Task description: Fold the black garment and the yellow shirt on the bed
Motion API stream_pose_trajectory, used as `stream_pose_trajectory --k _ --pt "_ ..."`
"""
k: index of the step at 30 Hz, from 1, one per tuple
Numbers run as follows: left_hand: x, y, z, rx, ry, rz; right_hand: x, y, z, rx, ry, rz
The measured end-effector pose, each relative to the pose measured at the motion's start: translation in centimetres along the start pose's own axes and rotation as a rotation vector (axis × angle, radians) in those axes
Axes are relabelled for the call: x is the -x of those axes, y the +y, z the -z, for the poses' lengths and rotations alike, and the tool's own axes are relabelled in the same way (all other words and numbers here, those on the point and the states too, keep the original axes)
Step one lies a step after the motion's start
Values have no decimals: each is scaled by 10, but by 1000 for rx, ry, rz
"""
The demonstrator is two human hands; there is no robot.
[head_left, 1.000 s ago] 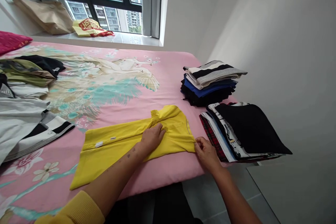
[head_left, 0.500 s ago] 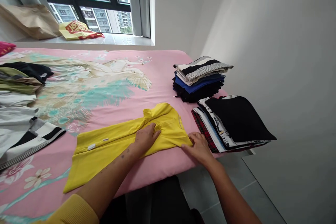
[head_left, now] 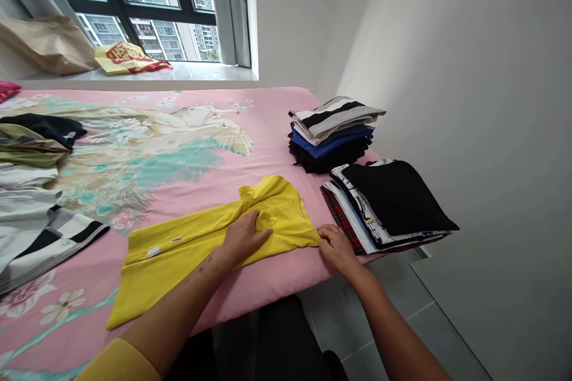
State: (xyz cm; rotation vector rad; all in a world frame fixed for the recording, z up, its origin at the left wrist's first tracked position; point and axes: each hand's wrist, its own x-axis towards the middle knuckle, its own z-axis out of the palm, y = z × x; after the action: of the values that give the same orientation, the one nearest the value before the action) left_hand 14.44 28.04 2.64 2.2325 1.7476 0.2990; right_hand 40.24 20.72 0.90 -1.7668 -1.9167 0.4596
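Observation:
A yellow shirt (head_left: 187, 244), folded lengthwise, lies on the pink flowered bed sheet (head_left: 187, 131) near its front edge. My left hand (head_left: 243, 238) rests flat on the shirt's middle, fingers stretched toward the collar. My right hand (head_left: 335, 247) pinches the shirt's right corner at the bed's edge, fingers closed on the cloth. Just right of that hand lies a pile of folded clothes (head_left: 388, 205) with a black garment on top.
A second folded stack (head_left: 333, 131) topped by a striped piece stands behind the first. Unfolded clothes (head_left: 36, 190) sprawl at the left. A brown paper bag (head_left: 49, 41) and a yellow-red bag (head_left: 123, 58) sit on the windowsill. A white wall rises at the right.
The view has shifted a little to the right. My right hand stays pinched at the shirt's right corner, drawn slightly in; my left hand still presses the shirt's middle.

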Motion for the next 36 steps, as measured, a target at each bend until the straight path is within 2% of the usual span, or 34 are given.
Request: stream_pose_trajectory --k 3,6,11,13,15,17,19,21,23,25,28,30,33,36 --pt "-17 3 9 71 -110 87 -2 -1 -2 -1 19 -11" --pt "-34 5 13 213 -143 93 -3 -5 -6 64 68 -37" --pt "-35 5 6 264 -58 80 -2 -8 -8 186 103 -141" --pt "-28 6 2 222 46 53 -2 -8 -7 186 105 -179" --pt "-22 10 -1 154 186 -79 -2 -6 -5 157 95 -190" --pt "-18 17 -4 88 253 -310 -1 -2 -4 114 82 -182" --pt "-14 26 -9 37 190 -523 1 4 -5 66 83 -176" --pt "-11 34 -15 -11 114 -604 4 10 -5 -3 106 -183" --pt "-10 40 -19 -40 82 -555 8 15 -6 -94 122 -172" --pt "-14 45 -20 -40 78 -426 12 18 -5 -162 109 -130" --pt "-28 50 -14 -58 38 -194 16 16 -4 -156 81 -83" --pt "-39 52 -8 -87 -26 -104 17 14 -4 -121 89 -98" --pt "-52 53 -2 -102 -87 -81 15 11 -6 -102 128 -117" --pt "-56 53 -3 -89 -72 -121 13 10 -10 -63 173 -123"
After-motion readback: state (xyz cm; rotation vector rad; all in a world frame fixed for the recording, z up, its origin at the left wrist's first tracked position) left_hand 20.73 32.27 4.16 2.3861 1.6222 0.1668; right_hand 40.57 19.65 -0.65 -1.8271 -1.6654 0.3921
